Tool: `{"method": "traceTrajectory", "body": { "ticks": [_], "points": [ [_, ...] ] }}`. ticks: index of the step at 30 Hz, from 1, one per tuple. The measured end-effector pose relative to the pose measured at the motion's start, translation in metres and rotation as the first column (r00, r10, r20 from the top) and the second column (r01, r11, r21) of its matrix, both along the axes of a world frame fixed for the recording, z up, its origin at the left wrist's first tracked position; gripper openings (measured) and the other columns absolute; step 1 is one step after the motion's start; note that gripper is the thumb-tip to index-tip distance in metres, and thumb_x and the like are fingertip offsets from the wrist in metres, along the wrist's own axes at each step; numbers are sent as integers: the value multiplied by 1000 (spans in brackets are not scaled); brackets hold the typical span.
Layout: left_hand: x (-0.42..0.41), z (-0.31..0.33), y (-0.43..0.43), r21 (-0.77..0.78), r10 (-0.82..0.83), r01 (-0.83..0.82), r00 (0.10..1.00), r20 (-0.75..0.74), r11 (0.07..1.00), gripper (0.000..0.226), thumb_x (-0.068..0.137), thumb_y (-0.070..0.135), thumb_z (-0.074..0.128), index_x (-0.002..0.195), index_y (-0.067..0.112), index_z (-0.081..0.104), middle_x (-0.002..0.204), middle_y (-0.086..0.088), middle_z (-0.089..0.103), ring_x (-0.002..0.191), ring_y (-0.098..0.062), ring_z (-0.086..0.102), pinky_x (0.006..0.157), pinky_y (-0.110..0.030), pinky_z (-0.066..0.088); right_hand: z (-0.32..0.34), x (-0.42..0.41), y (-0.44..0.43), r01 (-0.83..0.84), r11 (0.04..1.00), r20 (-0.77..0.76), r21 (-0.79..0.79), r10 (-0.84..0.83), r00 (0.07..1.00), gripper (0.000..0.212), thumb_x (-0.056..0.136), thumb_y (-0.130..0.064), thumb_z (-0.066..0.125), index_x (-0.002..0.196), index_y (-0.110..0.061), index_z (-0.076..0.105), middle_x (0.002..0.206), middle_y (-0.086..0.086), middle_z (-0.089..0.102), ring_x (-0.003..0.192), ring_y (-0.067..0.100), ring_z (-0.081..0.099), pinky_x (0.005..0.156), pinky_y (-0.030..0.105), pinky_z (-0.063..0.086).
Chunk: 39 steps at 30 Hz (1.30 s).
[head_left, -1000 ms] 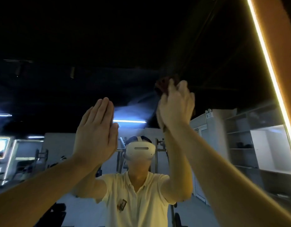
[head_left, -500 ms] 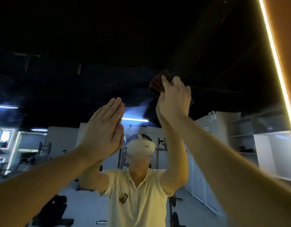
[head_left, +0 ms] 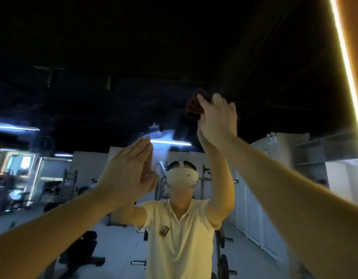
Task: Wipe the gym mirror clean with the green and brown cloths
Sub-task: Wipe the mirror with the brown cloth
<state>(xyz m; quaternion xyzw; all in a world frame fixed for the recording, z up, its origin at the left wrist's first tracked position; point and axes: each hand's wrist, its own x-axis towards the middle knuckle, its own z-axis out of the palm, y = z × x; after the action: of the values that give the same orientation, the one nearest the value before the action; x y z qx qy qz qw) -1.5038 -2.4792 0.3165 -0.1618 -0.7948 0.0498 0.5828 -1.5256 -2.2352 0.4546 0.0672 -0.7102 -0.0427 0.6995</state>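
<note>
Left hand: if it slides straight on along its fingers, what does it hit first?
The left hand points up and right along the mirror. Likely first: the brown cloth under the right hand. Only streaky glass lies between, though it may pass just left.

My left hand (head_left: 126, 172) has tipped its straight fingers over toward the headset reflection (head_left: 182, 178) and closed in on it. The gap between them a second ago is nearly gone. Up and to the right of that reflection, my right hand (head_left: 216, 121) grips the brown cloth (head_left: 194, 106), which now pokes out further on the headset side of the fingers. My view has swung as well: the yellow light strip (head_left: 347, 63) sits farther from the headset reflection.
</note>
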Motion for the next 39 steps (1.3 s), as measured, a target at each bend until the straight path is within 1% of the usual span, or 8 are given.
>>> {"method": "traceTrajectory", "body": {
  "ticks": [6, 10, 14, 18, 26, 33, 36, 39],
  "points": [
    [14, 0, 2, 55, -38, 41, 998, -41, 998, 66, 91, 40, 33, 138, 1, 59, 147, -17, 57, 135, -33, 56, 113, -43, 33, -154, 1, -27, -297, 916, 186, 270, 253, 949, 73, 80, -31, 80, 146, -19, 52, 118, 8, 59, 103, 25, 62, 94, 40, 52],
    [13, -13, 7, -7, 81, -82, 995, -56, 997, 75, 96, 49, 37, 146, -5, 48, 153, -23, 49, 140, -36, 49, 115, -46, 29, -169, -4, 36, -146, 748, 186, 648, 30, 982, 78, 72, -36, 87, 141, -15, 58, 101, 10, 65, 86, 25, 67, 76, 42, 59],
    [8, -22, 12, -23, 180, -179, 984, 14, 984, 98, 94, 69, 34, 157, -6, 27, 165, -23, 28, 153, -34, 31, 121, -42, 22, -58, -3, 60, 69, 974, -69, 218, -55, 996, 64, 91, -34, 69, 150, -23, 46, 110, 14, 50, 98, 30, 52, 87, 45, 46],
    [3, -25, 11, -16, 167, -167, 986, -5, 986, 101, 94, 74, 35, 156, -5, 28, 165, -22, 29, 152, -34, 32, 119, -44, 25, -34, -6, 13, -81, 992, -70, -98, 74, 995, 53, 95, -27, 64, 145, -15, 54, 127, 17, 48, 112, 33, 51, 99, 46, 45],
    [6, -24, 6, -102, 212, -208, 977, 28, 973, 99, 94, 68, 41, 155, -9, 25, 163, -28, 30, 150, -39, 33, 117, -49, 31, -132, -2, 7, -115, 793, 59, 599, 100, 993, 76, 63, -38, 92, 132, -20, 66, 106, 8, 56, 91, 24, 59, 75, 36, 56],
    [4, -22, 2, -123, 172, -157, 978, 121, 980, 116, 87, 84, 20, 159, 1, -16, 170, -23, 1, 157, -32, 3, 124, -44, 8, -23, -1, -20, -63, 998, -8, 8, 63, 998, 60, 96, -26, 62, 153, -25, 43, 128, 13, 46, 117, 31, 49, 104, 46, 39],
    [19, -21, 0, 17, 27, -32, 966, 257, 999, 110, 76, 80, 9, 155, 11, -26, 169, -6, -20, 154, -14, -19, 121, -27, -12, -73, -3, -61, -195, 972, 52, 132, 190, 980, 65, 88, -21, 68, 150, -18, 47, 123, 12, 49, 113, 30, 50, 103, 46, 39],
    [30, -34, -4, 161, -135, 118, 986, 97, 980, 95, 86, 62, 23, 163, 6, 19, 170, -10, 21, 155, -22, 22, 121, -32, 10, -136, 1, -50, -283, 861, 157, 422, 238, 958, 69, 71, -24, 83, 137, -18, 62, 113, 8, 56, 106, 25, 52, 97, 44, 48]
  ]
}}
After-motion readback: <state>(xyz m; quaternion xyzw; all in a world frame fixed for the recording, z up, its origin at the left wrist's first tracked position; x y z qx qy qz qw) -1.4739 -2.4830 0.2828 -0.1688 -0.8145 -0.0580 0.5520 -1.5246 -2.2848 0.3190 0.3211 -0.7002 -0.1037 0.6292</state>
